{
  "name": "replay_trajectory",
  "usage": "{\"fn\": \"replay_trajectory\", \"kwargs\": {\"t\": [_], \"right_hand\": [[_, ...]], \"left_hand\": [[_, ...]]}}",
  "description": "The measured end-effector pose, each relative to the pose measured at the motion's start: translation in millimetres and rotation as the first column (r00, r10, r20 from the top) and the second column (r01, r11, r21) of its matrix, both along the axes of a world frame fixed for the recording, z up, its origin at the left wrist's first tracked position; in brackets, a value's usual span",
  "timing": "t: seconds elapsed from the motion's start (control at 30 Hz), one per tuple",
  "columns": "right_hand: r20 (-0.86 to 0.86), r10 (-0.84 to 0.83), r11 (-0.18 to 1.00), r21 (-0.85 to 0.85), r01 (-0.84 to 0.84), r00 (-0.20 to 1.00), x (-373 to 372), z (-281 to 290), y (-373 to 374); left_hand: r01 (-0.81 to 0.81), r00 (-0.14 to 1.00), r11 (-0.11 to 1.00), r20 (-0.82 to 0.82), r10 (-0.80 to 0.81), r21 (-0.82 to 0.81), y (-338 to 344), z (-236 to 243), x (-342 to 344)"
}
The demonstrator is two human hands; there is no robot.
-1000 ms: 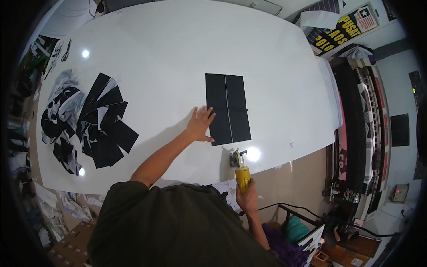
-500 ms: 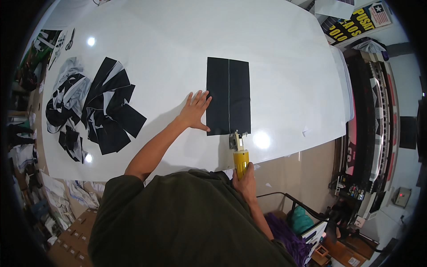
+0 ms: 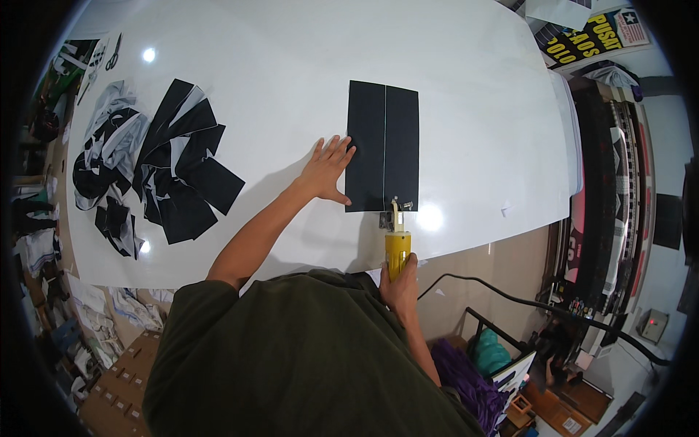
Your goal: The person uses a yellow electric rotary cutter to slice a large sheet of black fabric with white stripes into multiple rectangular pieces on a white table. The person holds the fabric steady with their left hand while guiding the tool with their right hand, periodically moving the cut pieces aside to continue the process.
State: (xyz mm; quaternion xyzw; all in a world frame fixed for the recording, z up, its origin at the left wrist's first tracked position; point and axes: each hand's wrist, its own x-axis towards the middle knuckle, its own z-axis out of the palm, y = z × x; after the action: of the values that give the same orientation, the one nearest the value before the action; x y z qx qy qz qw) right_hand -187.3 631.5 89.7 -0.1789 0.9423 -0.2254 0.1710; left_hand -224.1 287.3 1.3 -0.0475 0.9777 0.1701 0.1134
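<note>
A black fabric rectangle [image 3: 402, 146] lies flat on the white table, with a thin pale line running lengthwise down its middle. My left hand [image 3: 325, 173] is spread open along its left side, fingertips and thumb at the fabric's edge. In my right hand [image 3: 400, 288] is a yellow electric fabric cutter [image 3: 397, 247], gripped by its body. The cutter's metal head meets the near edge of the fabric, close to the pale line. Its blade cannot be made out.
Crumpled black and white fabric pieces [image 3: 186, 160] lie at the left of the table [image 3: 291, 65], beside a grey-and-black heap [image 3: 109, 156]. Scissors [image 3: 113, 54] rest at the far left. A black cable [image 3: 502, 291] arches at the right, near a long machine [image 3: 619, 182].
The view has shifted slightly. The cutter's head has turned a little and sits slightly further right against the near edge. The cable has risen into an arch. My left hand keeps its place.
</note>
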Motion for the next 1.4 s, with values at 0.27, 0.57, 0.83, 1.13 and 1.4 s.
{"fn": "replay_trajectory", "kwargs": {"t": [0.27,0.57,0.83,1.13,1.4], "right_hand": [[0.027,-0.011,1.0,0.029,0.011,1.0,-5,7,-11],[0.003,0.018,1.0,-0.021,-0.018,1.0,-30,0,-31],[0.037,-0.031,0.999,-0.03,0.032,0.999,-50,12,-64],[0.022,-0.006,0.999,-0.045,0.007,1.0,-77,3,-88],[0.003,0.015,1.0,-0.019,-0.015,1.0,-101,2,-113]], "left_hand": [[-0.001,1.0,1.0,0.017,0.001,0.019,-1,5,0],[-0.004,1.0,0.999,0.001,0.004,0.037,-2,6,3],[-0.011,1.0,1.0,0.003,0.011,0.021,-1,3,4],[-0.012,1.0,1.0,-0.018,0.013,0.02,-1,3,5],[-0.026,0.999,1.0,-0.045,0.027,0.017,-1,-1,6]]}}
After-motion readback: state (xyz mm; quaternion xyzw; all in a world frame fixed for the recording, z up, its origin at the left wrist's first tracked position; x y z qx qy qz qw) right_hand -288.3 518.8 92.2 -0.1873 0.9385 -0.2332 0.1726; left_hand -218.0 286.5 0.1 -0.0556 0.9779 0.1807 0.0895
